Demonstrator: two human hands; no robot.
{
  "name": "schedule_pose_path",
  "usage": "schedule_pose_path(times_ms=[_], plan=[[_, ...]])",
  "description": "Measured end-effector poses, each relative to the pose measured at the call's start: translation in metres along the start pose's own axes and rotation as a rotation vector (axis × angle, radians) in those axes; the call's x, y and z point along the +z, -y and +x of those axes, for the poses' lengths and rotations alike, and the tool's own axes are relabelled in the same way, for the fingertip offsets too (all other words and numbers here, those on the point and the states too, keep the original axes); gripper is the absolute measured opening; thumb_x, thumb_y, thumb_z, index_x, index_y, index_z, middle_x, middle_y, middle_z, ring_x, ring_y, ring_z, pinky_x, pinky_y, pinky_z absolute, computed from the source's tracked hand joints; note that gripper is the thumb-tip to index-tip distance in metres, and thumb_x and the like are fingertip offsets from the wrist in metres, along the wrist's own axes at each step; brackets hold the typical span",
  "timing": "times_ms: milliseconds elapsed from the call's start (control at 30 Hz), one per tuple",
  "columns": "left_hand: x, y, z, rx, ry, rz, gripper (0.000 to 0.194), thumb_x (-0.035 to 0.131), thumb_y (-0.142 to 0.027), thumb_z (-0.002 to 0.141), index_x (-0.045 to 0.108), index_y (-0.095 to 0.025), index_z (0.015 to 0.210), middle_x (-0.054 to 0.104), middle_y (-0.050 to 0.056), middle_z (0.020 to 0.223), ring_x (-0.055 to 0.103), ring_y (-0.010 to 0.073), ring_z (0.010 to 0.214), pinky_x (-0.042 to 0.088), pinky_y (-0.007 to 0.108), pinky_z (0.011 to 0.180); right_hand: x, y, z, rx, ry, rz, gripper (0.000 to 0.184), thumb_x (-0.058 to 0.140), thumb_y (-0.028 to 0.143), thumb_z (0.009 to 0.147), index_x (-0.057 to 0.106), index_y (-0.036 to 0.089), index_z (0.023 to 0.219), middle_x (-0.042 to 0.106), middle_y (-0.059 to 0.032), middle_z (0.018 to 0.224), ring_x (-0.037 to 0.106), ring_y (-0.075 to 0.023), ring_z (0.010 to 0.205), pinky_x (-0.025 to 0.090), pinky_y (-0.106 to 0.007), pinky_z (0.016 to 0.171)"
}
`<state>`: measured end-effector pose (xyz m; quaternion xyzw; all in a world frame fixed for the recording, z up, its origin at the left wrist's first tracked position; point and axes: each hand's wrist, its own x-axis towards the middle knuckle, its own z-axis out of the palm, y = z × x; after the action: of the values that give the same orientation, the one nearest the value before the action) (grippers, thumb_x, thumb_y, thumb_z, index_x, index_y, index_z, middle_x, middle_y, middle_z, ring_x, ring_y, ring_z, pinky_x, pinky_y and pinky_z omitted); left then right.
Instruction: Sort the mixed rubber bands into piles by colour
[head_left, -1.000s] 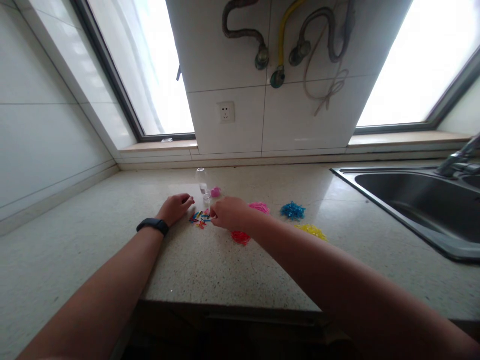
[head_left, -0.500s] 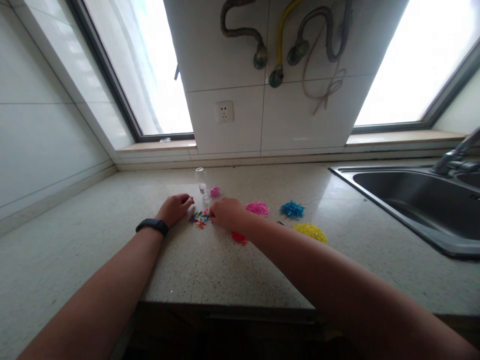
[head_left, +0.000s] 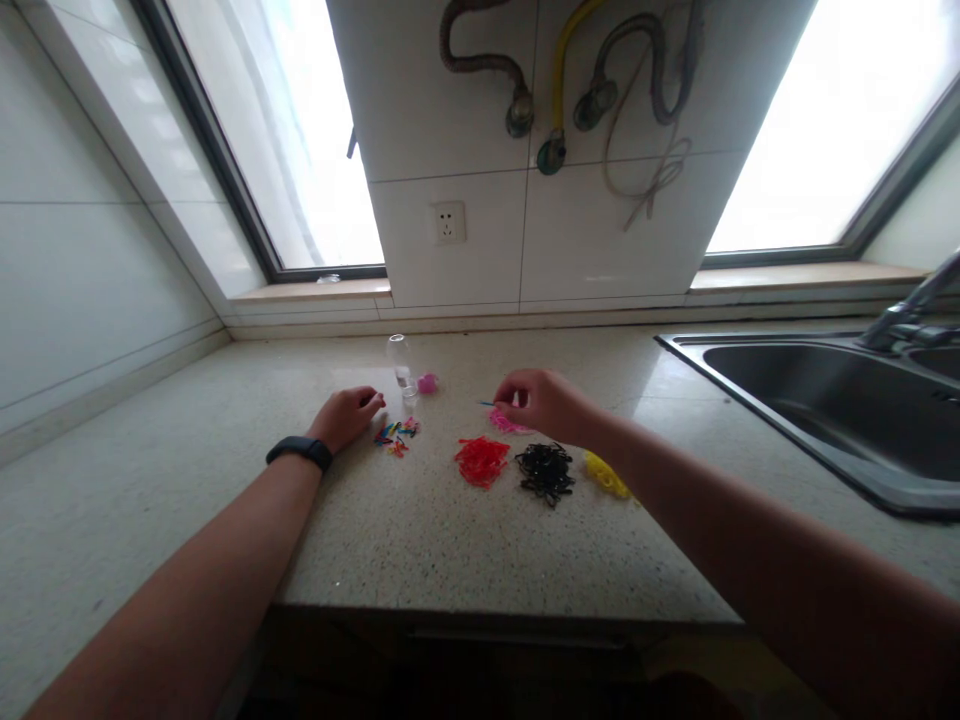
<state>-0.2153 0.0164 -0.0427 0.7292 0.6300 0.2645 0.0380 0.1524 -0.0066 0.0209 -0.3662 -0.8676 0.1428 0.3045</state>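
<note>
My right hand (head_left: 546, 402) is raised just above the pink rubber bands (head_left: 506, 420), partly covering them. Its thumb and fingertips pinch a small blue rubber band (head_left: 487, 404) that sticks out to the left. My left hand (head_left: 349, 415), wearing a dark wristband (head_left: 301, 453), rests on the counter with its fingers curled in; nothing shows in them. Just right of it lies a small mixed-colour pile of rubber bands (head_left: 396, 436). Heaps of red rubber bands (head_left: 481, 461), black rubber bands (head_left: 545, 471) and yellow rubber bands (head_left: 606, 476) lie below my right hand and forearm.
Behind the mixed pile is a clear little bottle (head_left: 401, 366) beside a pink cap (head_left: 427, 383). A steel sink (head_left: 810, 440) is set into the speckled counter (head_left: 420, 560) at the right. A socket (head_left: 450, 222) and hoses are on the tiled wall.
My right hand has moved right from the mixed pile and now holds a blue band. The red and black heaps have come into view, while the blue heap is now hidden. My left hand stays put.
</note>
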Motion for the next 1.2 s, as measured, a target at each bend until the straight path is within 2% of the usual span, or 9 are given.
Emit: schedule_pose_path(times_ms=[67,167,267,333,433,567,700,900,1200], plan=[[0.0,0.0,0.0,-0.009,0.005,0.0,0.041,0.046,-0.047,0.086,0.076,-0.018,0.087,0.073,0.006,0.071,0.059,0.0184,0.064,0.039,0.028,0.061,-0.017,-0.02,-0.016,0.073,-0.075,0.065,0.013,0.064,0.026,0.081,0.072,0.017,0.083,0.063,-0.0001,0.066,0.05,-0.0098,0.058,0.037,-0.025,0.055],[0.001,0.004,0.001,-0.009,0.013,0.011,0.043,0.045,-0.049,0.086,0.075,-0.018,0.087,0.073,0.005,0.071,0.06,0.0187,0.064,0.039,0.027,0.059,-0.037,-0.051,-0.042,0.191,-0.266,0.16,0.019,0.065,0.035,0.081,0.071,0.016,0.083,0.057,0.0006,0.06,0.043,-0.0096,0.054,0.035,-0.026,0.051],[0.003,0.01,0.002,-0.001,0.029,0.027,0.045,0.044,-0.051,0.087,0.074,-0.019,0.088,0.074,0.005,0.075,0.062,0.0194,0.066,0.04,0.027,0.061,-0.049,-0.077,-0.064,0.297,-0.447,0.261,0.026,0.069,0.041,0.078,0.07,0.016,0.084,0.057,0.0,0.061,0.043,-0.0099,0.054,0.035,-0.026,0.049],[0.004,0.013,0.003,-0.009,0.042,0.034,0.046,0.043,-0.053,0.087,0.074,-0.019,0.09,0.075,0.006,0.079,0.063,0.0198,0.068,0.042,0.027,0.063,-0.052,-0.087,-0.073,0.358,-0.505,0.322,0.03,0.07,0.044,0.076,0.07,0.015,0.085,0.054,0.0014,0.059,0.041,-0.0095,0.051,0.033,-0.025,0.046],[0.004,0.014,0.003,-0.032,0.057,0.04,0.047,0.042,-0.053,0.087,0.074,-0.019,0.092,0.074,0.005,0.079,0.064,0.0197,0.068,0.042,0.027,0.064,-0.051,-0.091,-0.077,0.384,-0.505,0.351,0.034,0.072,0.046,0.074,0.069,0.015,0.086,0.053,0.0025,0.058,0.041,-0.009,0.05,0.032,-0.025,0.046],[0.002,0.011,0.001,-0.047,0.083,0.036,0.046,0.042,-0.052,0.087,0.073,-0.019,0.093,0.073,0.004,0.076,0.064,0.0185,0.067,0.042,0.026,0.065,-0.046,-0.086,-0.074,0.335,-0.423,0.313,0.03,0.071,0.044,0.075,0.069,0.015,0.084,0.058,0.0004,0.063,0.042,-0.0091,0.054,0.033,-0.025,0.048],[0.002,0.012,0.001,-0.054,0.097,0.039,0.046,0.043,-0.052,0.087,0.073,-0.018,0.095,0.072,0.003,0.074,0.063,0.0181,0.064,0.042,0.026,0.064,-0.042,-0.087,-0.073,0.312,-0.384,0.318,0.027,0.069,0.041,0.077,0.07,0.015,0.086,0.057,0.0016,0.062,0.041,-0.0086,0.054,0.031,-0.024,0.048],[0.004,0.018,0.003,-0.035,0.1,0.067,0.045,0.042,-0.051,0.087,0.073,-0.019,0.095,0.075,0.005,0.085,0.065,0.0197,0.073,0.043,0.025,0.066,-0.042,-0.088,-0.073,0.333,-0.381,0.33,0.027,0.07,0.04,0.075,0.069,0.015,0.084,0.055,0.0025,0.061,0.041,-0.0084,0.054,0.032,-0.024,0.049],[0.002,0.014,0.002,-0.064,0.106,0.047,0.042,0.046,-0.047,0.087,0.073,-0.018,0.101,0.077,0.005,0.101,0.066,0.0207,0.08,0.045,0.025,0.074,-0.049,-0.077,-0.073,0.343,-0.405,0.368,0.024,0.071,0.039,0.073,0.067,0.016,0.081,0.051,0.0043,0.057,0.038,-0.0077,0.052,0.029,-0.023,0.047]])
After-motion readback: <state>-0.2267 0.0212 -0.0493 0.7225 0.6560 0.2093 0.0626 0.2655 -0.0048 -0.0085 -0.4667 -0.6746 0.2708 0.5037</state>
